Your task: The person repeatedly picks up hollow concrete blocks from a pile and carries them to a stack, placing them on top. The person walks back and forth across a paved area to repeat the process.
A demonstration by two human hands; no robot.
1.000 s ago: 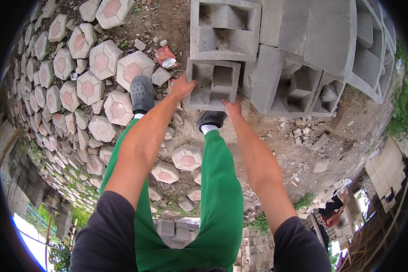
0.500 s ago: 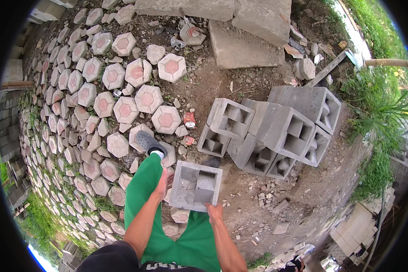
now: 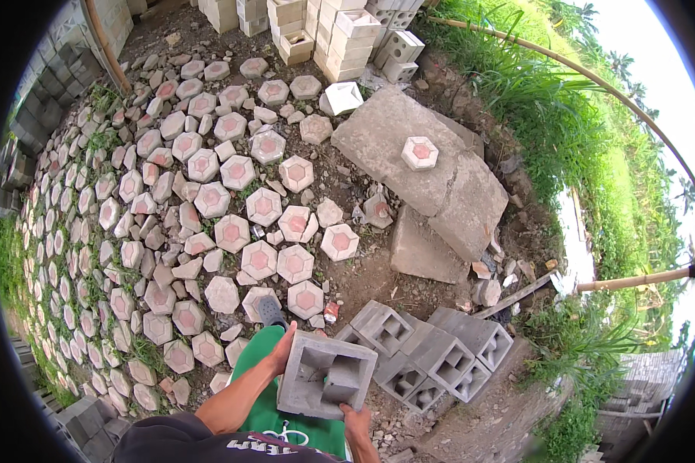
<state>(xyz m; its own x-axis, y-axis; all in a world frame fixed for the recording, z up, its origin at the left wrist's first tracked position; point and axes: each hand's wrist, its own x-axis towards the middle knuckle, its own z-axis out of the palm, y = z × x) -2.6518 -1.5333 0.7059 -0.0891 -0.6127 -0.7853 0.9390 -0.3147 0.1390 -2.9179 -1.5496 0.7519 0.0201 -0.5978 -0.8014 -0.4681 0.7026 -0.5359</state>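
Block, grey and hollow, is held up in front of the person's legs, low in the view and near the middle. Its open side faces up, so the hollows inside show. The left hand grips its left side, close to the top corner. The right hand holds on at the bottom edge, near the right corner. Some of the fingers are hidden, so I cannot tell how far they reach under.

Behind the hands are green pants and a dark shoe with little holes. The shoe is by the stones, which have six sides and pink middles. Lots of them cover the ground on the left. A red wrapper lies just beside one.

To the right of the block sits a pile of more grey blocks, some on top of others. Farther up are big broken slabs, and one pink-middled stone rests on them. Past those stand pale stacks. Green grass grows along the right.
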